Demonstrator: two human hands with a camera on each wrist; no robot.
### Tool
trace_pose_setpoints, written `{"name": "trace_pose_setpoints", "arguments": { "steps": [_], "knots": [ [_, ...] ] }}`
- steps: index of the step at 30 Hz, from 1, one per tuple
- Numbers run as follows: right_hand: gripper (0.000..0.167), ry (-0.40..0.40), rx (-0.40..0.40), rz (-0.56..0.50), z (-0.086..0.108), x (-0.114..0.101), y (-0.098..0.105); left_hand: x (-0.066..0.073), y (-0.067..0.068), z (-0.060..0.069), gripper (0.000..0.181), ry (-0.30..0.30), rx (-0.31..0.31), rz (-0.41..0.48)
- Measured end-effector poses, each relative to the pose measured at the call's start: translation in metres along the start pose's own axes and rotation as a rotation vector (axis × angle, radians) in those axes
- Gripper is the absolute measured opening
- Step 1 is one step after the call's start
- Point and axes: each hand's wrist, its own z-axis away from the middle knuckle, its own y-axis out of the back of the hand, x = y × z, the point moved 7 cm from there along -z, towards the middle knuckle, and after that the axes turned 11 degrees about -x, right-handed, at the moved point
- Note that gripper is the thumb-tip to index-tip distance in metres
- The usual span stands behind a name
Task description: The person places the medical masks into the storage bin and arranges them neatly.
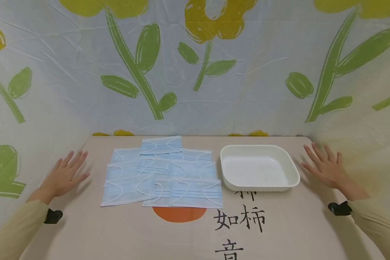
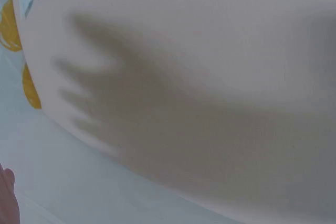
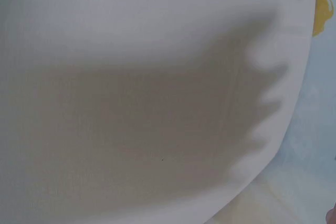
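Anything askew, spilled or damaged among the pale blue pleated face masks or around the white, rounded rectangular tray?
Only mildly: the blue masks overlap unevenly, and the front left one lies slanted. Nothing looks spilled or damaged; the tray sits upright.

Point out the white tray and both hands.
White tray [image 1: 259, 172]: head view, bare inner floor.
Left hand [image 1: 63, 178]: head view, back of hand.
Right hand [image 1: 330, 171]: head view, back of hand.

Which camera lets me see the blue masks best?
The head view: it shows the whole overlapping spread of blue masks, near the middle of the picture, beside the white tray. The left wrist view shows only what looks like a bit of mask at its top-left corner; the right wrist view shows none.
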Motion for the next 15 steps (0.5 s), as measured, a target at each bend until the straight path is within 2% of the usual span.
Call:
{"name": "trace_pose_setpoints", "arguments": {
  "steps": [7,15],
  "knots": [
    [0.068,-0.006,0.039,-0.03,0.001,-0.003,0.006,0.011,0.002,-0.003,0.076,0.0,0.016,0.0],
    [0.053,-0.021,0.181,-0.002,0.002,-0.016,0.018,0.029,0.007,-0.008,0.072,0.007,0.055,-0.043]
  ]
}}
